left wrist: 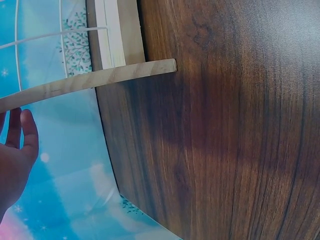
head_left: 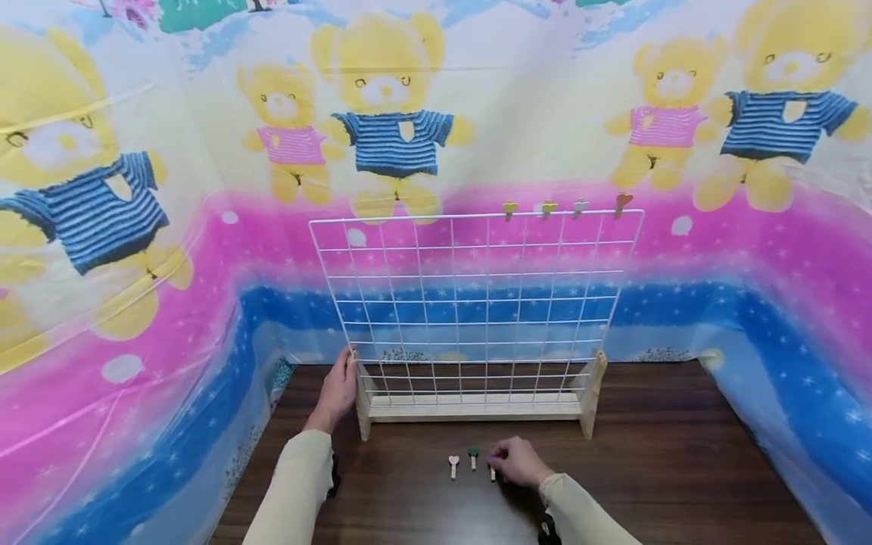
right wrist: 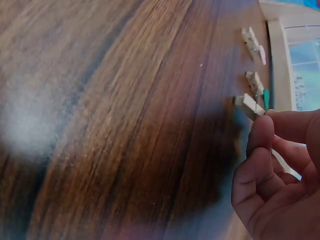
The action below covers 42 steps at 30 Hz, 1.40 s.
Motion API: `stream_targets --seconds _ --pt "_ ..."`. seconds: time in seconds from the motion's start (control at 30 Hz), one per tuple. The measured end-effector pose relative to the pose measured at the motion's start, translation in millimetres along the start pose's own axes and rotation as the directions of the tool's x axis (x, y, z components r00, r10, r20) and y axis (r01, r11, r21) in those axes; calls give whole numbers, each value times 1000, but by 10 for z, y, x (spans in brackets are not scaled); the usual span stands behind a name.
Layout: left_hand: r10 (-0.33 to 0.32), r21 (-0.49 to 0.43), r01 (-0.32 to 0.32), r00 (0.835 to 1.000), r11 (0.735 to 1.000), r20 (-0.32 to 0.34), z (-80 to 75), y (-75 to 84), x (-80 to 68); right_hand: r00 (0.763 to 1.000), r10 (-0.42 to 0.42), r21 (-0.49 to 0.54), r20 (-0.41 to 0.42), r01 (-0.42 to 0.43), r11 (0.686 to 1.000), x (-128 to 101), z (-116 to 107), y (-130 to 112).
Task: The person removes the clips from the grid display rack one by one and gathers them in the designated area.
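My left hand (head_left: pixel 338 387) holds the left upright (left wrist: pixel 90 80) of a wooden stand near its top. Some of its fingertips are hidden by the upright in the left wrist view. The stand carries a white wire grid panel (head_left: pixel 453 300). In front of it, my right hand (head_left: pixel 521 462) pinches the purple-topped end of a small wooden clothespin (right wrist: pixel 248 104) between thumb and index finger, low over the table. Left of that hand lie a clothespin with a green heart (head_left: pixel 473 457) and one with a pale pink heart (head_left: pixel 453 466).
Several heart-topped clips, among them a red-brown one (head_left: pixel 623 203) and a yellow one (head_left: pixel 509 208), sit along the grid's top edge on the right. The stand's base bar (head_left: pixel 477 411) rests on a dark wooden table (head_left: pixel 668 454). Bear-patterned cloth (head_left: pixel 531 136) surrounds the table's back and sides.
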<state>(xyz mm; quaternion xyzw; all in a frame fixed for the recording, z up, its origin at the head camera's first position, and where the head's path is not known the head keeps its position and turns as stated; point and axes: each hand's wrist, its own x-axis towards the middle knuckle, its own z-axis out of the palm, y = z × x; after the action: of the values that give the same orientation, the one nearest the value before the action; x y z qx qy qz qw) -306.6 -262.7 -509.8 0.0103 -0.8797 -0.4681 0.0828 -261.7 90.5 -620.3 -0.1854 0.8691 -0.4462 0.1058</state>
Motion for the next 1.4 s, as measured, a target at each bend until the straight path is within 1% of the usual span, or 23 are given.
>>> stream_targets --seconds 0.1,0.27,0.37,0.47,0.57,0.7,0.8,0.9,1.03,1.13,1.23,1.4 --pt "16 7 -16 1000 1000 -3 10 -2 6 1000 17 -25 6 -17 1000 14 2 44" --pt "11 9 -11 1000 1000 3 29 9 2 999 32 -72 21 -30 997 40 1 78" --pt "6 9 -6 1000 1000 4 43 20 -6 1000 3 -99 13 -1 995 43 6 82" --pt "9 11 -9 1000 1000 2 47 21 -6 999 -43 -153 -5 41 987 52 9 101" --pt "13 13 -13 1000 1000 -7 47 26 -4 995 -93 -214 -28 85 973 59 0 118" --pt "14 16 -14 1000 1000 -14 44 29 0 989 -127 -278 -74 102 955 51 -83 85" --pt "10 13 -10 1000 1000 -12 43 22 6 987 -131 -315 -97 94 944 46 -227 -15" --pt "7 10 -7 1000 1000 -9 41 10 11 982 -156 -339 -104 112 934 45 -411 -174" --pt "4 10 -4 1000 1000 -5 29 3 9 965 -214 -375 -152 144 916 33 -657 -417" --pt "0 14 0 1000 1000 -5 18 4 4 951 -237 -389 -199 146 910 10 -814 -595" --pt "-15 15 15 1000 1000 -5 9 9 0 944 -237 -385 -228 136 913 -18 -934 -748" --pt "-17 12 17 1000 1000 -2 2 13 -3 942 -239 -380 -235 137 915 -48 -1052 -911"
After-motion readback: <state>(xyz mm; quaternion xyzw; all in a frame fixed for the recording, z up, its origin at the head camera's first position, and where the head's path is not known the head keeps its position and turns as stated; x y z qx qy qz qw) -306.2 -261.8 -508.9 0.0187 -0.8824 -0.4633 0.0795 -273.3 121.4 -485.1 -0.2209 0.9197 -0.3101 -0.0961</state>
